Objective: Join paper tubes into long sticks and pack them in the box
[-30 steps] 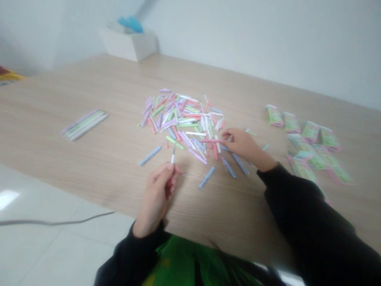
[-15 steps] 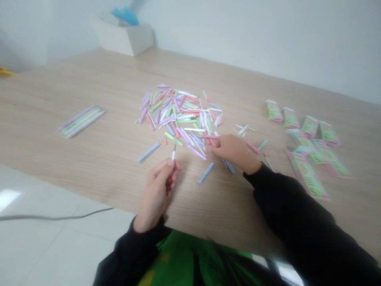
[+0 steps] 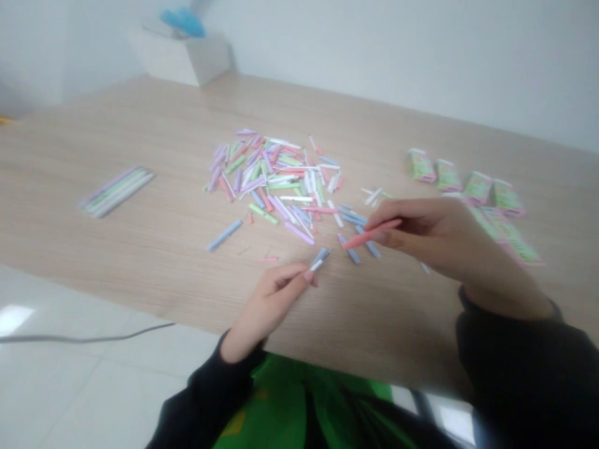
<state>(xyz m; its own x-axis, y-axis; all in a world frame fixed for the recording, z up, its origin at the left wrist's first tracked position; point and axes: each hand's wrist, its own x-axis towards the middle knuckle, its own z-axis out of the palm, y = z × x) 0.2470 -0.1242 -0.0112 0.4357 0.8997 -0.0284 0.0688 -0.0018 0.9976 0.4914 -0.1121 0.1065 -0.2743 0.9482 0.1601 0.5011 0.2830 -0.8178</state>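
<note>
1. Left hand (image 3: 276, 293) pinches slim white plastic piece (image 3: 317, 265), dark tip toward two o'clock.
2. Right hand (image 3: 435, 237) grips coral-red plastic tube (image 3: 365, 237), two o'clock of white piece, apart; tube's axis eight-to-two.

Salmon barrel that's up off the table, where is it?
Head view, right of centre: the salmon barrel is pinched in the right hand, its free end pointing toward the left hand, by the loose blue barrels.

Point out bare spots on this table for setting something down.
Bare: between the flat bundle and the loose pile; between the loose pile and the white box. Crowded: at the loose pile, the right hand and the green packs.
</note>
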